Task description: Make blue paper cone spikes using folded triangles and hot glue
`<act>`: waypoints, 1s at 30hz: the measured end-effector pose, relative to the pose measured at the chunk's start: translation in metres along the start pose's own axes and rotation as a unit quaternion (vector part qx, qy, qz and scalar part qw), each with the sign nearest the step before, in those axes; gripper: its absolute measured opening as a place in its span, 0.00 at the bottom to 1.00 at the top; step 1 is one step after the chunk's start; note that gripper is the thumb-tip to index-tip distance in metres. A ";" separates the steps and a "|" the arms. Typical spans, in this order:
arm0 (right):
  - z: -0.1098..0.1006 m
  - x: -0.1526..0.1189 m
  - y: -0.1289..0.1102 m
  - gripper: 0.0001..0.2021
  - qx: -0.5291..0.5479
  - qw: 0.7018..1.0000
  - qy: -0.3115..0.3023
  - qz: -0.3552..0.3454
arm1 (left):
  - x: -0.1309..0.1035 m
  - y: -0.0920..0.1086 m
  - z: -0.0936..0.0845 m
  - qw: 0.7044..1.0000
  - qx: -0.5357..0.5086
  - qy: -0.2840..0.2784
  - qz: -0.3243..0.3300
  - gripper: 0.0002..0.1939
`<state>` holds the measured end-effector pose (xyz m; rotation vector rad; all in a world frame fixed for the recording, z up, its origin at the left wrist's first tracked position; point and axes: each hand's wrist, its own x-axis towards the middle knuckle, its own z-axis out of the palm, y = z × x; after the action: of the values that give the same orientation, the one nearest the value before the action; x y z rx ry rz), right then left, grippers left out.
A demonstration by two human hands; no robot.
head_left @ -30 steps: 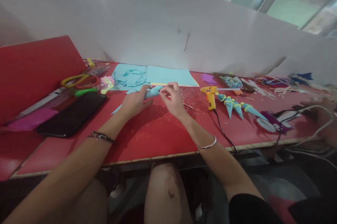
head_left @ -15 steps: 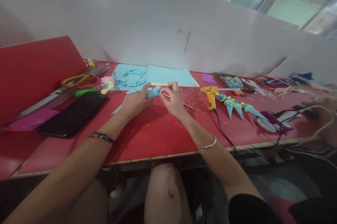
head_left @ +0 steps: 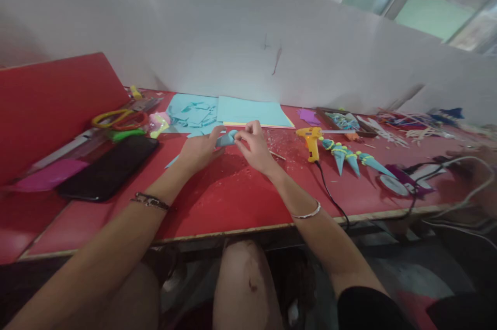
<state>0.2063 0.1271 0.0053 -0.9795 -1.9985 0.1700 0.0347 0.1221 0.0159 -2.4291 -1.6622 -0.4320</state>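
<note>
On our red table (head_left: 233,200), the phone (head_left: 111,168) and scissors (head_left: 123,119) lie to our left, the glue gun (head_left: 309,141) and decorated cones (head_left: 351,158) to our right. Blue sheets (head_left: 252,111) lie just beyond our hands. Our left grip (head_left: 216,143) is closed around the rolled blue paper (head_left: 226,139); our right fingertips (head_left: 237,138) pinch its right end.

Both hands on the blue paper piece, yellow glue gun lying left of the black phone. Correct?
Not quite: the head view shows the yellow glue gun right of the black phone. Both hands are on the blue paper piece, as stated.
</note>
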 end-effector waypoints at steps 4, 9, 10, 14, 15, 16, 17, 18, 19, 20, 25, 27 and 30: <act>0.000 0.000 0.000 0.04 -0.003 1.000 -0.006 0.001 | 0.000 -0.001 0.002 1.000 0.010 0.004 0.005 0.25; 0.001 0.000 0.000 0.04 -0.019 1.000 0.004 -0.008 | 0.001 -0.001 0.003 1.000 0.005 0.014 0.012 0.24; 0.001 0.000 0.000 0.04 -0.020 1.000 0.005 -0.010 | 0.001 -0.001 0.003 1.000 0.006 0.015 0.014 0.23; 0.002 0.000 -0.001 0.04 -0.003 1.000 0.013 -0.013 | 0.000 0.000 0.001 1.000 -0.002 0.018 0.014 0.23; 0.002 0.000 -0.001 0.04 0.006 1.000 0.019 -0.013 | 0.000 0.000 0.001 1.000 -0.009 0.022 0.011 0.24; 0.002 0.000 -0.002 0.04 0.016 0.999 0.025 -0.012 | 0.000 0.000 0.000 0.999 -0.016 0.026 0.009 0.24; 0.002 0.000 -0.002 0.05 0.026 0.999 0.032 -0.010 | 0.000 0.000 0.000 0.999 -0.021 0.030 0.008 0.24; 0.003 0.000 -0.002 0.05 0.037 0.999 0.039 -0.007 | 0.000 0.000 0.000 0.999 -0.023 0.032 0.006 0.24; 0.003 0.000 -0.002 0.04 0.048 0.998 0.044 -0.003 | 0.000 0.000 0.000 0.999 -0.020 0.032 0.005 0.23; 0.004 0.000 -0.001 0.04 0.059 0.997 0.048 0.003 | 0.000 0.000 -0.001 0.999 -0.015 0.027 0.003 0.23; 0.006 -0.001 0.001 0.04 0.092 0.993 0.066 0.029 | 0.000 0.002 -0.004 1.000 -0.011 -0.001 -0.003 0.24; 0.006 -0.001 0.002 0.04 0.095 0.992 0.070 0.032 | 0.000 0.003 -0.004 1.000 -0.022 0.000 -0.004 0.24; 0.006 -0.001 0.003 0.04 0.094 0.993 0.067 0.031 | 0.000 0.003 -0.004 1.000 -0.022 0.000 -0.005 0.24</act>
<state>0.2032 0.1300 -0.0002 -0.9087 -1.7951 0.3137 0.0371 0.1193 0.0194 -2.4537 -1.6834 -0.4752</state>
